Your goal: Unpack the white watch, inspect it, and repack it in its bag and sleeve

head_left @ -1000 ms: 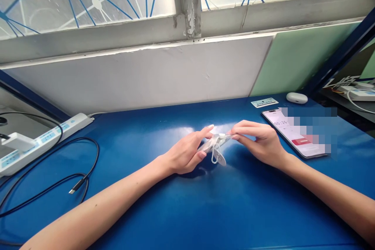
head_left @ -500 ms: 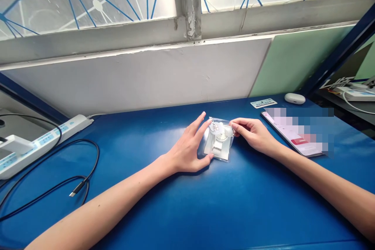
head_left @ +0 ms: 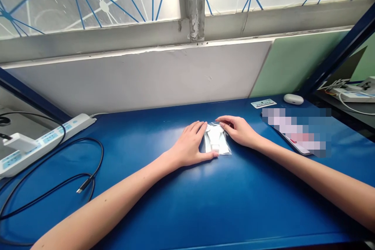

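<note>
A small clear plastic bag (head_left: 217,141) with white and silvery items inside lies flat on the blue table (head_left: 181,203). My left hand (head_left: 190,146) rests flat on the table against the bag's left edge, fingers stretched out, thumb at its lower corner. My right hand (head_left: 238,130) lies on the bag's upper right corner, fingers extended and pressing down on it. Neither hand grips the bag.
A phone (head_left: 293,134), partly blurred, lies right of my right hand. Behind it are a white earbud case (head_left: 293,99) and a small label (head_left: 263,103). A white power strip (head_left: 43,140) and a looping black cable (head_left: 73,179) occupy the left side. A white wall panel stands behind the table.
The bag was held up between both hands, then lowered. Now it lies flat on the table, with both hands spread flat against it.
</note>
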